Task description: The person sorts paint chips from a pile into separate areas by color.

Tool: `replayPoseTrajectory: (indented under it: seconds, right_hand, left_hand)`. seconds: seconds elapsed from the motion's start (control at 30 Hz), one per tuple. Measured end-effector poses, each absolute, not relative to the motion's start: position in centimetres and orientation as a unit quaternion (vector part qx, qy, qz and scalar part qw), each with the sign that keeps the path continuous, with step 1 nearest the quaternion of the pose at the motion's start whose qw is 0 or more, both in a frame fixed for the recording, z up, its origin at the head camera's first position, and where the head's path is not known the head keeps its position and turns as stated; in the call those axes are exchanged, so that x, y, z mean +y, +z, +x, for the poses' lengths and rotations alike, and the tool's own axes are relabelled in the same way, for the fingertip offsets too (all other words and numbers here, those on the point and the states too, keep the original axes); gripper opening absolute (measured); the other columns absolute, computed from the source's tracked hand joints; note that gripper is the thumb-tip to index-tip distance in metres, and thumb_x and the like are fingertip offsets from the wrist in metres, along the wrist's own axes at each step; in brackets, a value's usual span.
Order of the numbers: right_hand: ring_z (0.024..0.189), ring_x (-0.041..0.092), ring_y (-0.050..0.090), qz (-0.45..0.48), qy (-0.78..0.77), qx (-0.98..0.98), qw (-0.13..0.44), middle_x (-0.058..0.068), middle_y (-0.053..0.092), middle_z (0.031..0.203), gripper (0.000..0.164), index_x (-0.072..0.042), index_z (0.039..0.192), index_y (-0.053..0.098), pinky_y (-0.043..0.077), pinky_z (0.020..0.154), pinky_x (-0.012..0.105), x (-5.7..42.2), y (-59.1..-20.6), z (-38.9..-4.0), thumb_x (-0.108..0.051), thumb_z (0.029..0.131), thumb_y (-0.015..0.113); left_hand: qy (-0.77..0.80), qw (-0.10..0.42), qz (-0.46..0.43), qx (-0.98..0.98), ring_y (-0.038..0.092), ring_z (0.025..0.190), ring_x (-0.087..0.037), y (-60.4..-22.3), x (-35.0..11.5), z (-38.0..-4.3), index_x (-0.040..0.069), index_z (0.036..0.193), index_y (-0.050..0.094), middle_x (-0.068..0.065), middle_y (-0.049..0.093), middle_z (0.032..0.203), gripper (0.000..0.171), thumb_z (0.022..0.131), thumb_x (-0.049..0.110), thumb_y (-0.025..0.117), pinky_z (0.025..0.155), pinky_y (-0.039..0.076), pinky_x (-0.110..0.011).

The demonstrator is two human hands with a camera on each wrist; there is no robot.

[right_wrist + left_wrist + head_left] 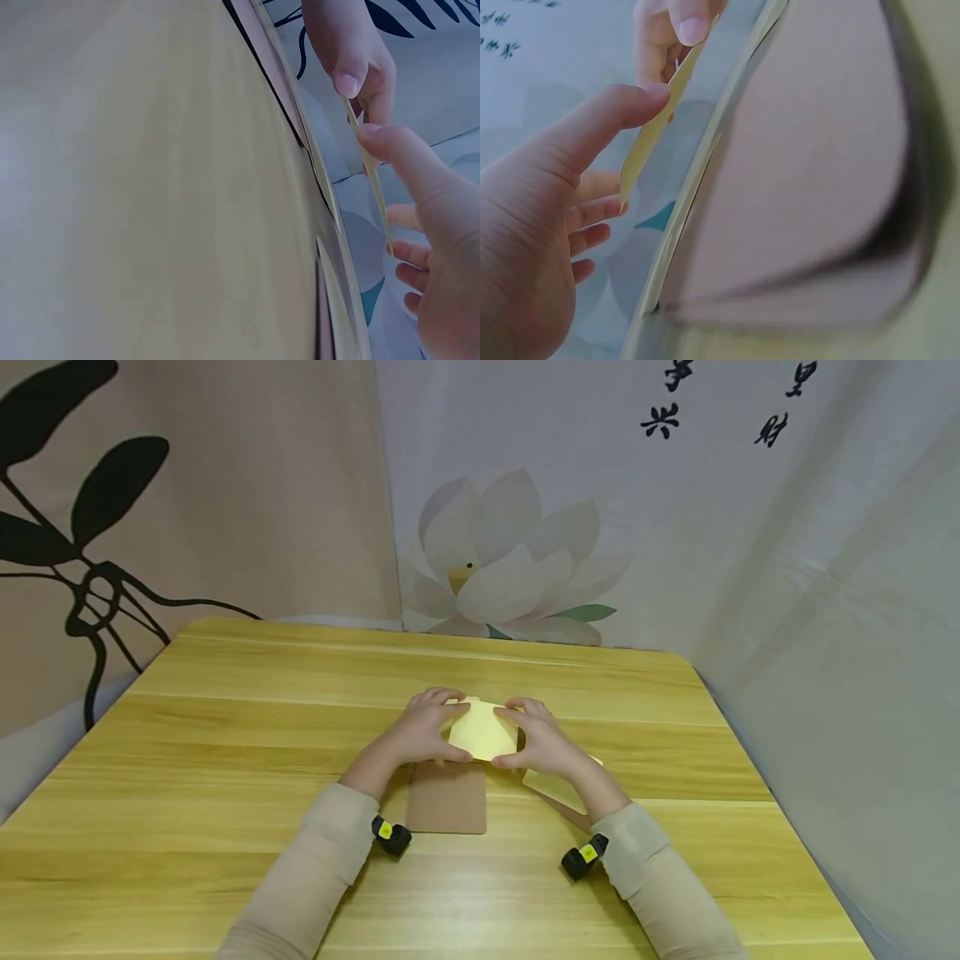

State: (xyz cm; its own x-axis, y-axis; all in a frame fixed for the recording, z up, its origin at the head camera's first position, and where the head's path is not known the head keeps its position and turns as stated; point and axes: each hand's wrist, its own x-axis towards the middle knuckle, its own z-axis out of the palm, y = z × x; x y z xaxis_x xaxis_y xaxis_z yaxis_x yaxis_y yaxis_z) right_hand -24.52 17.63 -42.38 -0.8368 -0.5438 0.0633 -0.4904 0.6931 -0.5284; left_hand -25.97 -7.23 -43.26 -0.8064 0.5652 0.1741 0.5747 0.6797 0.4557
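Observation:
Between both hands, above the table, is a thin sheet of pale yellow paper point(486, 731). My left hand point(423, 727) pinches its left side, thumb on the near face and fingers behind. The right hand point(542, 739) pinches the opposite side the same way. Both wrist views show the paper point(646, 150) nearly edge-on and slightly bent. Just below it on the table lies a flat brown rectangular piece point(447, 802), its far end hidden by the paper and left hand. Partly under the right forearm is another yellow sheet point(558, 791) with a brown layer beneath.
The wooden table point(225, 735) has rounded far corners. Behind it hangs a pale curtain point(750, 527) with a printed lotus and dark characters. Black wrist cameras point(392, 837) are worn at both cuffs, close over the tabletop.

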Motion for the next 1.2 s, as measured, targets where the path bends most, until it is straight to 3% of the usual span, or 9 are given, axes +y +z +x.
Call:
replayPoseTrajectory:
  seconds: [0.67, 1.2]
  right_hand:
    - [0.137, 0.032, 0.023, -0.320, -0.243, 0.913, 0.074, 0.011, 0.033, 0.149, 0.081, -0.011, 0.144, 0.045, 0.022, 0.107, 0.054, 13.6, -43.6, -28.3, -0.044, 0.077, 0.078]
    - [0.140, 0.031, 0.018, -0.314, -0.220, 0.917, 0.110, 0.010, 0.026, 0.153, 0.079, -0.012, 0.146, 0.042, 0.018, 0.109, 0.053, 13.1, -44.1, -28.9, -0.042, 0.081, 0.076]
  left_hand:
    - [-0.298, -0.011, -0.251, -0.921, 0.023, 0.137, -0.036, -44.8, -11.0, -26.8, 0.000, 0.139, 0.048, -0.015, 0.034, 0.149, 0.088, 0.072, 0.047, 0.081, 0.108, 0.013, -0.058]
    - [-0.296, -0.031, -0.239, -0.924, 0.022, 0.136, -0.039, -45.2, -11.3, -26.8, -0.002, 0.139, 0.047, -0.017, 0.033, 0.149, 0.088, 0.074, 0.046, 0.080, 0.107, 0.015, -0.059]
